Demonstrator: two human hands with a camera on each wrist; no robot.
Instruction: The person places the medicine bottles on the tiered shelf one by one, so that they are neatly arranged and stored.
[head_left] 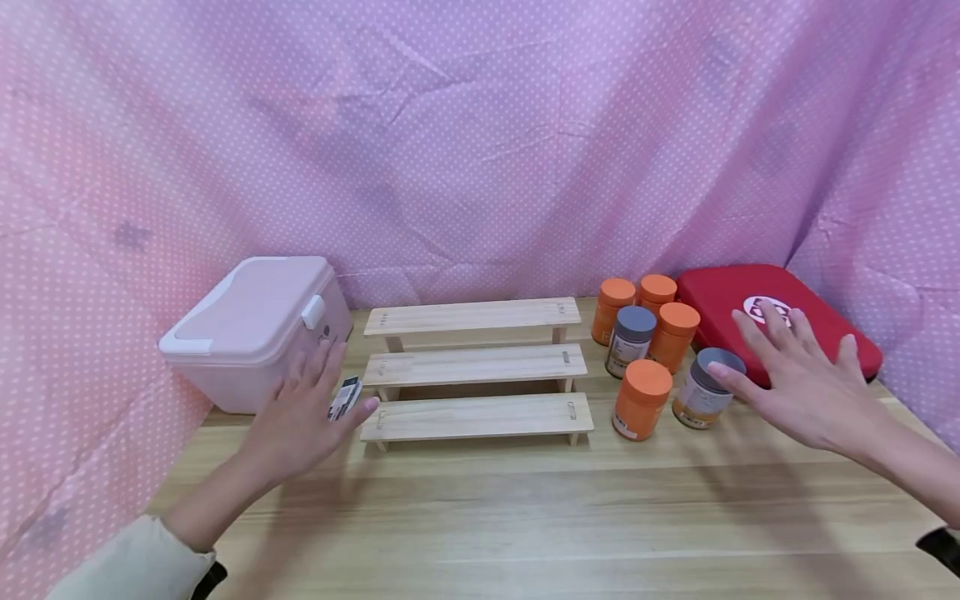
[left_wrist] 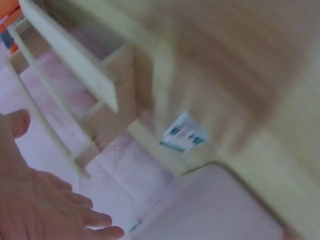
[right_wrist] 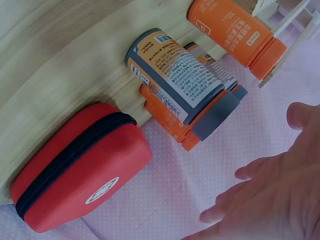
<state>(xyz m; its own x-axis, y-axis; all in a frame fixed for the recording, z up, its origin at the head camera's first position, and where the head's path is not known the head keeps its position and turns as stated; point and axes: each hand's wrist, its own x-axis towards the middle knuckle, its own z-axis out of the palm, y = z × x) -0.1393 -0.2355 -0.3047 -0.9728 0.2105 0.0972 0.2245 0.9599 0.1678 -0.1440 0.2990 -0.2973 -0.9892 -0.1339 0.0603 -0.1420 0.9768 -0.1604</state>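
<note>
Open front tabletop (head_left: 480, 517), three-tier wooden shelf (head_left: 476, 417) behind, narrow lane between shelf and orange-lidded jar (head_left: 641, 402), pink lidded box (head_left: 255, 321) blocking left, red first-aid case (right_wrist: 110, 155) right, rear clearance apparently slight

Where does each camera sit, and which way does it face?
Head: on the head, facing forward and down at shelf, bottles, case, box; left hand, right hand and forearms show.
Left wrist: on that wrist, facing shelf, packet and box; part of left hand shows.
Right wrist: on that wrist, facing bottles and case; part of right hand shows.
Shared: head and right wrist both show case.
</note>
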